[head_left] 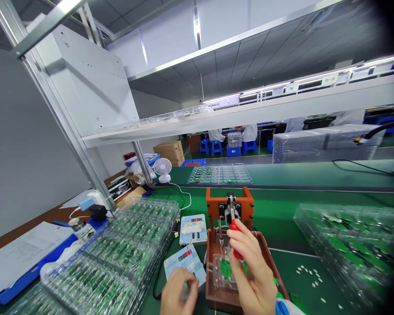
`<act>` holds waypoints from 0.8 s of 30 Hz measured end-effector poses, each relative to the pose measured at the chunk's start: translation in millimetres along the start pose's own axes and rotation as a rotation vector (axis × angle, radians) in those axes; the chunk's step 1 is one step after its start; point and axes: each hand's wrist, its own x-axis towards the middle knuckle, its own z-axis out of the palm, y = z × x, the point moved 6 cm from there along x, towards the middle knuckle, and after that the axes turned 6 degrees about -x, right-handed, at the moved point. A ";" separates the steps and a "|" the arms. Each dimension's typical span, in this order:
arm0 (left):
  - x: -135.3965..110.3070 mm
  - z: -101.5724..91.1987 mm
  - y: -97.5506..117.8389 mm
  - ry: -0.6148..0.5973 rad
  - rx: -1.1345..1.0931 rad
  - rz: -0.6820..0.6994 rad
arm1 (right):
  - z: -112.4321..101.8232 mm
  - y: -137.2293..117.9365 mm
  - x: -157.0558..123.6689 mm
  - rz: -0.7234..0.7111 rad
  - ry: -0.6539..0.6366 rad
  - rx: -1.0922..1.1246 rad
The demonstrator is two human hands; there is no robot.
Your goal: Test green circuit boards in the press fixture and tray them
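Note:
My right hand (254, 273) is wrapped around the red handle (233, 225) of a toggle clamp (230, 204). An orange frame (248, 205) carries this clamp above a brown tray (212, 298). Within the tray sits a clear fixture (217, 280) with a green circuit board (226, 268), partly covered by my right hand. Left of the tray, my left hand (177, 292) is in front of a small box with a red digital display (185, 255). Its fingers are curled in and slightly blurred; anything between them is hidden. A second display box (193, 228) lies just behind.
Clear trays of green boards (118, 258) fill the left side; more stacked trays (351, 249) stand at right. Small pale pieces (310, 274) lie scattered on the green mat. A white fan (163, 168), a flat tray (219, 174) and an overhead shelf (184, 127) are farther back.

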 end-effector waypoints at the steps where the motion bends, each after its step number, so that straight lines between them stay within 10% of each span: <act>1: 11.9 -0.9 -9.7 -0.082 -0.003 -0.047 | 0.0 -0.5 0.3 0.000 0.002 -0.005; 11: 78.5 39.6 -93.1 -1.249 0.332 -0.457 | 4.6 -0.7 1.5 -0.079 0.006 0.007; 24: 72.7 53.0 -95.7 -1.401 0.454 -0.438 | 6.5 1.2 -2.7 -0.066 -0.018 0.017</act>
